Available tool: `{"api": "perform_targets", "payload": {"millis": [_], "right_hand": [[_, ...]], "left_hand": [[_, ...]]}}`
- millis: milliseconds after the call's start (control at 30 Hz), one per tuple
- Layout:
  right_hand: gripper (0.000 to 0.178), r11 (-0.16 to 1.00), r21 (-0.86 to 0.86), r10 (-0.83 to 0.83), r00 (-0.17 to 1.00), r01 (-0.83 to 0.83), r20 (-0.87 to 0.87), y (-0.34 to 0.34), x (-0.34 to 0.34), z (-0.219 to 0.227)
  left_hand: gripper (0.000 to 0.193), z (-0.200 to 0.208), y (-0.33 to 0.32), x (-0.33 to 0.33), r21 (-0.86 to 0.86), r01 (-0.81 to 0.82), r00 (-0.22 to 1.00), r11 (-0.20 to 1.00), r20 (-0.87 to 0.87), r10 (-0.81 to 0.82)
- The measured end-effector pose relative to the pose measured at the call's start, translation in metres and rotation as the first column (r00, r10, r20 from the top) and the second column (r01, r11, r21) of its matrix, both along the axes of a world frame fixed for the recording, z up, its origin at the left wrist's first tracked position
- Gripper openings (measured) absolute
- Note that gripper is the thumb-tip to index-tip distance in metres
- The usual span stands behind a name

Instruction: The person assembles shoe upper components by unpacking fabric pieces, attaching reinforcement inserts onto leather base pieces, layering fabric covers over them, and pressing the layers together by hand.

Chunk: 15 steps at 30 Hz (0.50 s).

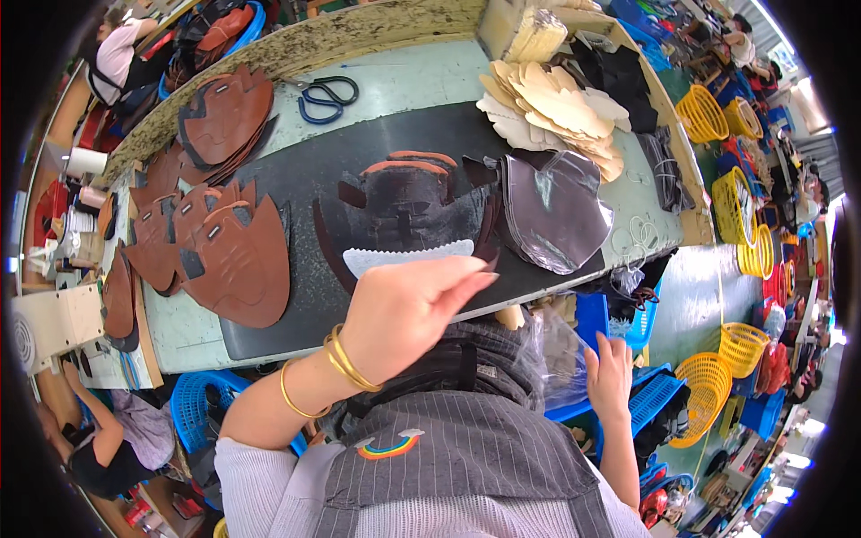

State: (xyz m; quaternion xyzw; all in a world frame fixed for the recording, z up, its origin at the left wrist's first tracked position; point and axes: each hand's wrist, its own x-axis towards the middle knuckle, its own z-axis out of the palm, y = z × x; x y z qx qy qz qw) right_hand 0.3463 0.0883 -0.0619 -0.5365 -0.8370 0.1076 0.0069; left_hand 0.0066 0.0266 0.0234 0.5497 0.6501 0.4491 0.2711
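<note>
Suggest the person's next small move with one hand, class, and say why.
Probably smooth the white scalloped strip with the left hand: the strip lies along the near edge of the dark piece, and this hand is nearest to it, whereas the right hand is off by the clear plastic bag.

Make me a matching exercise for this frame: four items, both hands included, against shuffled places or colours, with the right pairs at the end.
Column one
1. Left hand
2. Right hand
3. Scissors
4. Cream pieces

Column two
A. Beside the clear plastic bag, off the table
B. Dark blue handles
C. Piled toward the table's far right
D. At the whitish scalloped strip

Right pairs: 1-D, 2-A, 3-B, 4-C
</note>
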Motion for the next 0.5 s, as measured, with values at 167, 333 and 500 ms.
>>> {"api": "perform_targets", "payload": {"millis": [167,333,500], "right_hand": [[0.061,0.065,-0.577,-0.854,0.254,-0.814,-0.455,-0.013,-0.115,0.048],[0.047,-0.077,-0.628,-0.972,0.199,-0.774,-0.126,0.005,-0.168,0.051],[0.050,-0.055,-0.554,-0.970,0.176,-0.831,-0.167,0.008,-0.187,0.060]], "left_hand": [[0.033,0.023,-0.015,0.035,0.120,0.262,0.770,0.958,-0.624,-0.132],[0.020,0.009,-0.067,0.023,0.275,0.175,0.936,0.946,-0.345,-0.073],[0.042,-0.040,-0.087,-0.003,-0.308,0.101,0.633,0.946,0.753,0.178]]}}
